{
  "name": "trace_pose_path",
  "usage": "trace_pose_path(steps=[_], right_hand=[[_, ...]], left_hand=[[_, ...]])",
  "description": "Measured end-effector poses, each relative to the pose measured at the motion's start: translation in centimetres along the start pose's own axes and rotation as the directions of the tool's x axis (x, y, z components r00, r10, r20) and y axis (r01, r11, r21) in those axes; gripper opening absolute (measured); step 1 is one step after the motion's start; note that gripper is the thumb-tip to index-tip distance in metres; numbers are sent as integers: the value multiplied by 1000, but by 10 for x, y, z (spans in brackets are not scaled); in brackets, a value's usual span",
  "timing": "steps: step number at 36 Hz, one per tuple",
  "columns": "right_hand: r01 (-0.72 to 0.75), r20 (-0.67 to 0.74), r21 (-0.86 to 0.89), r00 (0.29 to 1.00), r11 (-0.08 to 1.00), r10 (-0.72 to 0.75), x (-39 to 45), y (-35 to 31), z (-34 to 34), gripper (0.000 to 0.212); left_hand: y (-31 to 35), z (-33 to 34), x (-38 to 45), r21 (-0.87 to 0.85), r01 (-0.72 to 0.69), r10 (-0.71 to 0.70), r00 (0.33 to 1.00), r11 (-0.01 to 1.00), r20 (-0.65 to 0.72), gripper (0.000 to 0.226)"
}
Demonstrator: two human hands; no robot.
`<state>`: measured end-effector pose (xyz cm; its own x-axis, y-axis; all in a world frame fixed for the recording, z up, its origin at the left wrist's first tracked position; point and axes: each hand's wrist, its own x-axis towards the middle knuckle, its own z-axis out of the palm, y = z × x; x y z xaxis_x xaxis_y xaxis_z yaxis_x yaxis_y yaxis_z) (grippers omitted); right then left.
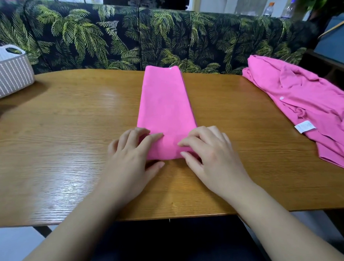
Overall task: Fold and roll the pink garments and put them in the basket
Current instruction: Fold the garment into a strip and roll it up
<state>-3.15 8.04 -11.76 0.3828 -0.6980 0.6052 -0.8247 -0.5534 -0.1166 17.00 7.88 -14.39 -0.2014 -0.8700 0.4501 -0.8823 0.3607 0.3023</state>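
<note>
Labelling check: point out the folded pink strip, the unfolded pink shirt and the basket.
folded pink strip (164, 99), head view, flat middle.
unfolded pink shirt (302, 98), head view, front panel near the button.
basket (9, 75), head view, side wall.

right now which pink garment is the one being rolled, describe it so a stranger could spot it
On the wooden table, look at the middle, in front of the palm-print sofa. The folded garment is a long, narrow, smooth pink strip whose near end both hands grip. The other pink garment lies crumpled on the table's right side.
</note>
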Motion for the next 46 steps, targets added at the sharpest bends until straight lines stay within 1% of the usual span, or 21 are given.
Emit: trace_pose_path(steps=[2, 6, 8, 10, 14, 18, 21, 23, 25, 28, 31, 33, 36, 41, 44, 46], right_hand=[[-18, 22, -27, 1000, 999, 18, -2, 0, 4, 27], [-74, 73, -29, 994, 997, 76, -2, 2, 12, 48], [-107, 102, -9, 989, 994, 107, 1, 3, 14, 52], [-133, 137, 8, 982, 991, 131, 6, 4, 15, 54], [-139, 184, 19, 974, 990, 133, 16, 9, 18, 55], [-145, 216, 24, 967, 989, 137, 23, 13, 20, 53], [-135, 245, 20, 961, 991, 126, 28, 17, 21, 51], [-123, 264, 26, 958, 992, 112, 31, 18, 20, 51], [-113, 286, 19, 953, 993, 103, 34, 20, 19, 50], [-134, 311, 23, 943, 991, 120, 41, 24, 19, 50], [-190, 341, 36, 925, 981, 167, 51, 27, 20, 46], [-218, 368, 28, 910, 975, 193, 57, 29, 22, 45], [-221, 402, 4, 893, 975, 200, 65, 29, 22, 42], [-195, 429, -31, 883, 980, 189, 65, 28, 18, 40], [-171, 424, -18, 891, 985, 163, 57, 23, 15, 38], [-149, 391, 27, 912, 988, 127, 48, 19, 12, 34]], left_hand=[[-2, 2, 4, 8, 4, -5, 1000, 1000, 29, 67], [-5, 1, 15, 34, 16, -18, 997, 999, 78, 81], [-5, -3, 22, 48, 19, -26, 991, 999, 133, 87], [-6, -4, 28, 91, 9, -26, 983, 996, 180, 87], [-9, -2, 31, 100, -40, 27, 992, 994, 124, 85], [-9, 1, 26, 153, -143, 141, 990, 978, 21, 72], [-7, 0, 22, 143, -198, 205, 978, 970, -30, 65], [-5, 1, 20, 122, -216, 223, 974, 969, -45, 58], [-6, 3, 20, 102, -221, 225, 974, 970, -33, 55], [-12, 8, 27, 64, -186, 187, 982, 980, 2, 56], [-19, 10, 41, 83, -175, 172, 984, 981, 36, 70], [-21, 10, 50, 93, -185, 180, 982, 978, 57, 73], [-24, 10, 60, 73, -203, 197, 978, 977, 74, 69], [-32, 5, 61, 23, -237, 236, 970, 971, 63, 62], [-35, 0, 53, -17, -271, 271, 959, 962, 78, 54], [-35, -6, 44, -45, -293, 296, 948, 955, 114, 52]])
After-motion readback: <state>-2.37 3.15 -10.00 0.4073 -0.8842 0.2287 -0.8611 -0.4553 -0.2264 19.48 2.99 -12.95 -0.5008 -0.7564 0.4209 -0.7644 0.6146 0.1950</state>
